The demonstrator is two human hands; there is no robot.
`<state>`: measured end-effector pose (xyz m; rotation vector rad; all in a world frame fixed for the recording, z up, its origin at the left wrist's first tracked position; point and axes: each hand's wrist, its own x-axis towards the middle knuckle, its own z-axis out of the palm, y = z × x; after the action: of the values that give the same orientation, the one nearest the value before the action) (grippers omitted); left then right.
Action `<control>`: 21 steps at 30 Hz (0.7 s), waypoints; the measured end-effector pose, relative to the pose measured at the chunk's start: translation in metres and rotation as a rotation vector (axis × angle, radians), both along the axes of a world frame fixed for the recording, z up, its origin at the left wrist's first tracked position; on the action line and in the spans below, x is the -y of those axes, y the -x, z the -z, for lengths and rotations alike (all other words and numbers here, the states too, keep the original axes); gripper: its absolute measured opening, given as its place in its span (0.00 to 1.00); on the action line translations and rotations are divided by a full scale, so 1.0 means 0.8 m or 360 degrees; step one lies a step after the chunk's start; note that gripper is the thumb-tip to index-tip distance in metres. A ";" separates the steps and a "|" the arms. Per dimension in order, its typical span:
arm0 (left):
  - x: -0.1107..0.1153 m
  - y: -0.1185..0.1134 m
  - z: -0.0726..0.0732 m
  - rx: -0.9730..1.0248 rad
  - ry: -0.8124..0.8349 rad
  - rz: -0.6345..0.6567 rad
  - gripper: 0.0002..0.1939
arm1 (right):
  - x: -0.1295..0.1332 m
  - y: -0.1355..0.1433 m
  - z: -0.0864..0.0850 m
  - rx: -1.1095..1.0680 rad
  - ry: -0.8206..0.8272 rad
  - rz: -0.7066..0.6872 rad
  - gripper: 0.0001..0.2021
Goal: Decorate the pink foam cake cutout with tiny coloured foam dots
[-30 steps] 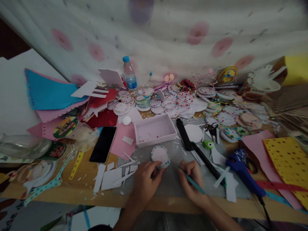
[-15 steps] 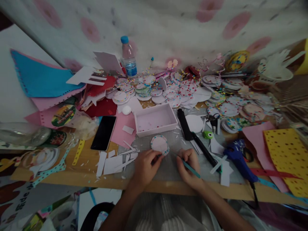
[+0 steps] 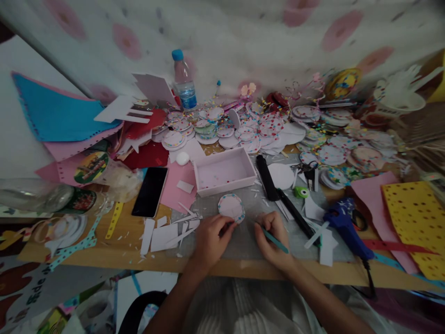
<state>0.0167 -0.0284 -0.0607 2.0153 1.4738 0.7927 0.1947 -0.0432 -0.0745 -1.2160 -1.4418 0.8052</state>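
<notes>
Head view, left hand pinching round paper disc edge, right hand gripping teal pen, both resting on table.

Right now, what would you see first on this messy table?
Mostly the big heap of dotted paper circles along the back of the table. Near the front, the left hand touches one dotted circle while the right hand holds a teal pen. A blue glue gun lies to the right.
</notes>
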 end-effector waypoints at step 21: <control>-0.001 -0.001 -0.006 -0.0070 0.0048 -0.0007 0.04 | 0.000 0.002 -0.007 -0.0041 -0.0004 -0.0009 0.12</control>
<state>0.0176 -0.0276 -0.0558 2.0197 1.5063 0.7275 0.1933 -0.0429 -0.0692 -1.1962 -1.4254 0.8199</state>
